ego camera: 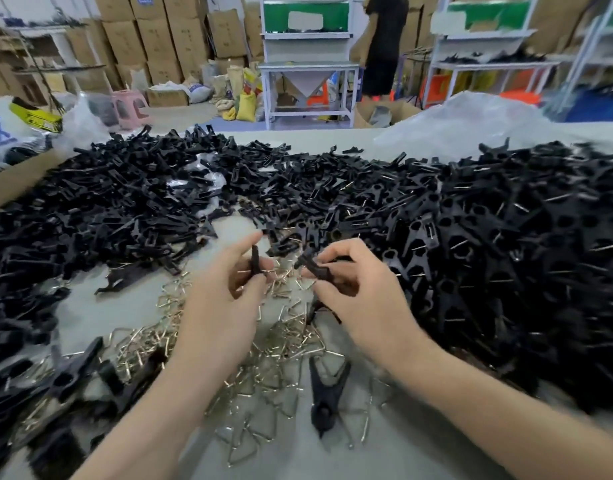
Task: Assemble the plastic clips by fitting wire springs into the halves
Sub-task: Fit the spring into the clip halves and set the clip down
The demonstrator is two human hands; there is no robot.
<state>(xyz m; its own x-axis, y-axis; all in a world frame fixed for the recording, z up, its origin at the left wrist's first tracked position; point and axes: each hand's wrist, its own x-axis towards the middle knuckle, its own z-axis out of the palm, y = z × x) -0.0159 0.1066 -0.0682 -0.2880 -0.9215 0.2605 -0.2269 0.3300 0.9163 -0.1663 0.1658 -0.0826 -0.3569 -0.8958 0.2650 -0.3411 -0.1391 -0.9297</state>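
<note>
- one black clip half (255, 261) is pinched upright in the curled fingers of the left hand (222, 299), likely presented for mating.
- a second half (317, 270) is gripped by the right hand (353, 289), just beside the first; a seated spring cannot be told.
- wire springs (284, 341) are strewn on the table (83, 306) directly below, within easy reach.
- loose halves (125, 202) are heaped left, finished clips (506, 254) right.
</note>
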